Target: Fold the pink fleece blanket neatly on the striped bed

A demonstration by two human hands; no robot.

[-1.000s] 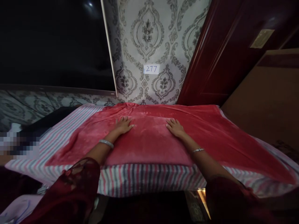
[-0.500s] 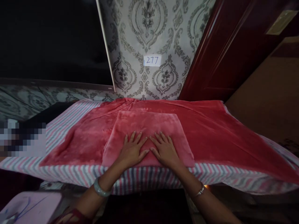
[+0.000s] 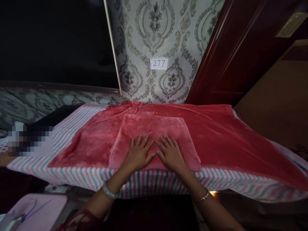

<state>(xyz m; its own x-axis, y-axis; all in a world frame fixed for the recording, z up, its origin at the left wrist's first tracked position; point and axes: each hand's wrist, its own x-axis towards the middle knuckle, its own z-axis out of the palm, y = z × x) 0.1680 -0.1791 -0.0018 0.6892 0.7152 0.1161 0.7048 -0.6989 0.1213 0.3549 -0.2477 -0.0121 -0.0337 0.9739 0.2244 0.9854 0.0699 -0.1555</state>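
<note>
Patterned grey-and-white wallpaper point(image 3: 155, 29) backs the room, with a white card point(image 3: 159, 63) reading 277 fixed to it. To its left we find a dark screen point(image 3: 53, 41); to its right, glossy dark-red panelling point(image 3: 231, 57). In front of us runs a surface point(image 3: 77, 126) covered in pink, grey and white stripes. A plush red blanket point(image 3: 221, 138) is spread across it, slightly creased. On the blanket, near the middle of the front edge, lies a folded pinkish-red plush piece point(image 3: 156, 125), roughly four-sided and flat. Our left hand point(image 3: 138, 155) and right hand point(image 3: 170, 154) rest side by side on its front half, palms down, fingers fanned wide, thumbs pointing inward and just apart. Both are fully opened out, pressed against the fabric and grasping nothing. Each wrist wears a bangle point(image 3: 109, 190).
</note>
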